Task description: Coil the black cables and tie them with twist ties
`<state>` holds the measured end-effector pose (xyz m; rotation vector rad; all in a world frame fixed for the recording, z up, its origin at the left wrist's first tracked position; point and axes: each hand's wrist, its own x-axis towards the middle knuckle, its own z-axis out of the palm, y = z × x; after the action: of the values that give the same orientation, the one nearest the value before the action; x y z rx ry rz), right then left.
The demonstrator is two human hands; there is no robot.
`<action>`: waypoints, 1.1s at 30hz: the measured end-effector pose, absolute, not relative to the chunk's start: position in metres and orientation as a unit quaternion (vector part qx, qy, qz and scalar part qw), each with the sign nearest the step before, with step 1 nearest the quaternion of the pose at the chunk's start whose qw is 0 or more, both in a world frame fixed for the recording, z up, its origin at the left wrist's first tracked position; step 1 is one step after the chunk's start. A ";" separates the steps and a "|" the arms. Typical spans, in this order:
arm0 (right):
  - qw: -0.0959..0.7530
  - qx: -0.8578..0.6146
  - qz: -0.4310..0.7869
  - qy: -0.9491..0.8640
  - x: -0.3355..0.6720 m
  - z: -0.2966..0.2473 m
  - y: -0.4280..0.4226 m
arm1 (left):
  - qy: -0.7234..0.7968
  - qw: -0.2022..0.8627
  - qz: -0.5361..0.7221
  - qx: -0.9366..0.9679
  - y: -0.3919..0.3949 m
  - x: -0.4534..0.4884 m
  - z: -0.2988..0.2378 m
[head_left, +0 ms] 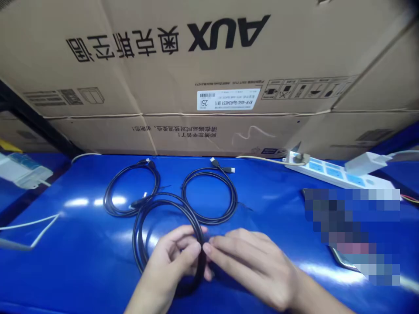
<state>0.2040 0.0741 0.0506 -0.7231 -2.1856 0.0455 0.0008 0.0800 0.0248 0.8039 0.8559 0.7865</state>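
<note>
- Left hand (173, 257): fingers and thumb curl together around the lower part of a coiled black cable (188, 212), clamping it.
- Right hand (252, 266): fingertips (207, 248) press against the same coil, just beside the left thumb — how firmly, I cannot tell.
- Two more coiled black cables (108, 192) (229, 183) lie beyond, on a blue table surface (278, 205).
- Farther off — a white power strip (334, 172) against a cardboard box (209, 65).

A black cable (183, 208), wound into a loose round coil, stands tilted on its edge.
</note>
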 end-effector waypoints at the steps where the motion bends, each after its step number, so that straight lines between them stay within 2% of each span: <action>1: 0.399 -0.260 -0.022 -0.879 0.205 0.051 0.075 | 0.390 0.769 0.358 0.357 0.079 0.001 0.024; 8: 0.343 -0.187 -0.040 -0.920 0.214 0.052 0.080 | 0.385 0.769 0.330 0.390 0.076 0.001 0.024; 11: 0.373 -0.199 0.004 -0.906 0.218 0.045 0.084 | 0.409 0.738 0.331 0.423 0.078 0.001 0.028; 13: 0.405 -0.259 0.101 -0.871 0.218 0.040 0.088 | 0.430 0.705 0.347 0.445 0.079 0.000 0.031; 16: 0.419 -0.403 0.380 -0.719 0.213 0.036 0.093 | 0.456 0.672 0.363 0.457 0.081 -0.002 0.034; 18: 0.396 -0.459 0.567 -0.558 0.206 0.035 0.093 | 0.463 0.664 0.364 0.460 0.080 -0.003 0.035; 21: 0.332 -0.452 0.738 -0.376 0.195 0.032 0.089 | 0.458 0.658 0.375 0.466 0.078 -0.004 0.033; 24: 0.265 -0.396 0.833 -0.282 0.188 0.028 0.082 | 0.444 0.664 0.368 0.477 0.076 -0.006 0.031; 28: 0.201 -0.329 0.901 -0.202 0.189 0.021 0.077 | 0.448 0.648 0.375 0.488 0.074 -0.007 0.026; 33: 0.219 -0.305 0.916 -0.143 0.191 0.015 0.076 | 0.468 0.567 0.403 0.545 0.074 -0.009 0.019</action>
<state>0.1907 0.0761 0.0155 -0.8442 -0.3967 2.5343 -0.0089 0.0741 0.0186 1.2821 1.1005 0.9464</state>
